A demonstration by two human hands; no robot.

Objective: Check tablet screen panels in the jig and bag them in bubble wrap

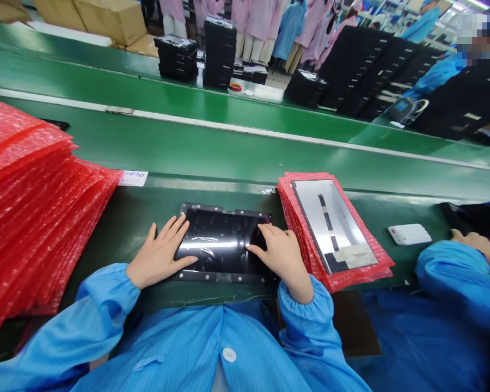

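A glossy black rectangular display panel [220, 242] with a thin metal frame and small tabs around its edge is laid flat on a dark green conveyor bench [245, 147]. The panel is held down by both hands. The left hand [159, 256] is spread open on its left edge, and the right hand [280, 256] is laid over its right side with the fingers extended. Nothing is pinched, and the panel is pressed by the flat fingers rather than gripped.

A tall, slumped stack of red bubble-wrap pouches [41, 190] is piled on the bench beside the left hand, and a white printed card [133, 178] is placed just beyond it. A lower stack of red bubble-wrap pouches [298, 228] is placed just beside the right hand. A silver rectangular panel [330, 223] with dark strips is laid on it, though whether it is inside the top pouch cannot be told.

Further right, a white plastic block [409, 234] is set near a co-worker's blue sleeve [453, 277]. Stacks of black trays [219, 51] are seen across the far conveyor.
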